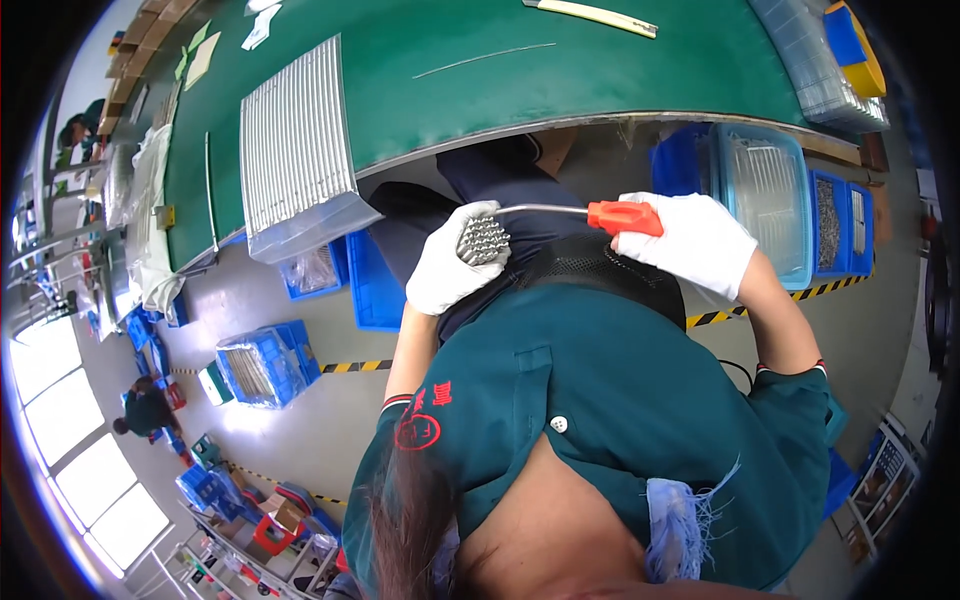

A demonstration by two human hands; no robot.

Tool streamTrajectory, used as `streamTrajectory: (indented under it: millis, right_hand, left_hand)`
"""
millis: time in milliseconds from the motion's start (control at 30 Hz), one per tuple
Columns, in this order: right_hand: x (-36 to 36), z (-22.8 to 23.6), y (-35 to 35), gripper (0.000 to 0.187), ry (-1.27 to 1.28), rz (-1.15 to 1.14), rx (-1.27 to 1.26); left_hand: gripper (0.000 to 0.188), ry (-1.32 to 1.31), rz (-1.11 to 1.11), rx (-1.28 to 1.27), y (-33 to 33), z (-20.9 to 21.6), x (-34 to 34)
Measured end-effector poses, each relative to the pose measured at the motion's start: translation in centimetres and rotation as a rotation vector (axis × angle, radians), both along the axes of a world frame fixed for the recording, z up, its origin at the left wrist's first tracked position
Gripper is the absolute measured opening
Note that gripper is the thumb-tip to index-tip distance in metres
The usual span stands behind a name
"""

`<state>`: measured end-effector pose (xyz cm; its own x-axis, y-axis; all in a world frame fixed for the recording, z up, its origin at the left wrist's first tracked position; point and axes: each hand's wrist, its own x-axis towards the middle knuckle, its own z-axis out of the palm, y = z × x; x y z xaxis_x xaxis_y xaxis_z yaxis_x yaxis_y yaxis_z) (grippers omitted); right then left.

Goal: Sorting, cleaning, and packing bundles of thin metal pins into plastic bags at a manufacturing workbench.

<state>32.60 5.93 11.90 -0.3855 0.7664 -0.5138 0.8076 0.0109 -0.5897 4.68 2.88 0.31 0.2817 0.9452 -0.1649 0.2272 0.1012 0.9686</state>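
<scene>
My left hand (445, 262), in a white glove, is closed around a bundle of thin metal rods (484, 241), whose ends face me. Across from it my right hand (690, 240), also gloved in white, grips the red-orange handle of a blow gun (625, 217). Its long, thin metal nozzle (545, 208) reaches left to the upper edge of the bundle. Both hands are above my lap, just off the near edge of the green table (450, 110). A clear plastic tray (305, 222) with rows of metal rods (298, 130) overhangs that edge at the left.
On the table lie a single thin rod (485, 60), a yellow utility knife (595, 15) and, at right, stacked clear trays (810, 65) beside a blue-and-yellow roll (855, 50). Blue bins (375, 285) stand below. A light-blue tub (765, 200) is at right. People work at far left.
</scene>
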Motion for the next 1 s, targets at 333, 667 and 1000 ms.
streamTrajectory:
  millis: [333, 667, 1000]
  right_hand:
    - [-0.8, 0.2, 0.0, 0.046, 0.089, 0.089, 0.024]
    - [-0.7, 0.2, 0.1, 0.045, 0.163, 0.142, -0.035]
    - [0.0, 0.5, 0.2, 0.047, 0.106, -0.041, -0.047]
  left_hand:
    - [0.054, -0.078, 0.06, -0.042, 0.0, 0.3, -0.1]
    - [0.051, -0.139, 0.048, -0.061, -0.1, 0.1, -0.5]
    - [0.044, -0.107, 0.073, -0.008, 0.2, -0.2, -1.1]
